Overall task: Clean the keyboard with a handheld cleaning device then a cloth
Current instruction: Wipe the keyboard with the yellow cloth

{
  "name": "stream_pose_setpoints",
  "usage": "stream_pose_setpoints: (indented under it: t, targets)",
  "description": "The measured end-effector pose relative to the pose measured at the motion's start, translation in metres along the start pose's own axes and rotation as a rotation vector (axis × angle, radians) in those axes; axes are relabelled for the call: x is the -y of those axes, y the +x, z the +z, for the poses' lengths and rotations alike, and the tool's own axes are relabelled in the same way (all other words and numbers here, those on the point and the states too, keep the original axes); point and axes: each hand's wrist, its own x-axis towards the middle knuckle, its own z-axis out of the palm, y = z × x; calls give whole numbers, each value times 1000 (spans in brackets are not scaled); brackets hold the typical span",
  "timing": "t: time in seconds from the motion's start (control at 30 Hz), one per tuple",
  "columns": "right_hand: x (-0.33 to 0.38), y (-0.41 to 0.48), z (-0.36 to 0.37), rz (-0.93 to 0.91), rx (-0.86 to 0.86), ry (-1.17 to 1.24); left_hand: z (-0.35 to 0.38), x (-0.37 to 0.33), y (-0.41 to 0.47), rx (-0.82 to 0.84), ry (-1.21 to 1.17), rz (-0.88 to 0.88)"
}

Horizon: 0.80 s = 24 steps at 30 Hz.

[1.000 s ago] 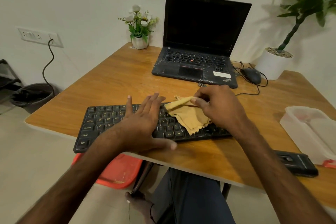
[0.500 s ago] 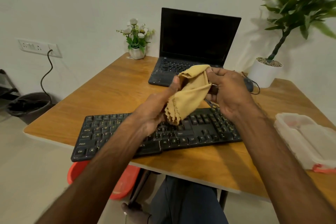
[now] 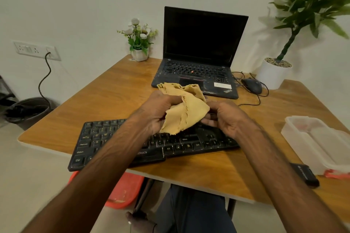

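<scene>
1. Left hand and right hand raised above the black keyboard, both grasping one tan cloth bunched between them.
2. Cloth held clear of the keys, frayed lower edge hanging just above the keyboard's middle rows.
3. Keyboard lying at the near edge of the wooden table, its near-left corner overhanging the edge.
4. Open black laptop farther back, screen dark.
5. Black mouse just right of the laptop, cable looped beside it.
6. Small white flower pot at the far left of the table.
7. Translucent plastic box at the right edge, with a black handheld device lying just near of it.
</scene>
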Motion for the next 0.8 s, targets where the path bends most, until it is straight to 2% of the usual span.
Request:
stream_pose_setpoints:
  t: [0.1,0.2,0.27,0.43,0.53,0.67,0.73,0.8]
  targets:
    - [1,2,-4,-61,12,115,1,-2,0,-115,167,170]
    - [0,0,-4,-97,26,101,-5,-3,5,-183,227,166]
    - [-3,-1,-4,-120,55,17,-9,0,6,-149,238,192]
    - [-4,-5,-6,-190,96,-2,-11,5,0,21,479,382]
    - [-5,-5,-12,-351,63,-11,-19,4,2,14,512,450]
    - [-4,-7,-23,-450,130,40,-29,3,6,-78,657,558]
    - [-3,-8,-28,-548,90,-157,-29,0,3,-154,834,632]
    - [-2,-7,-29,-687,-31,-490,-28,-1,3,-205,898,657]
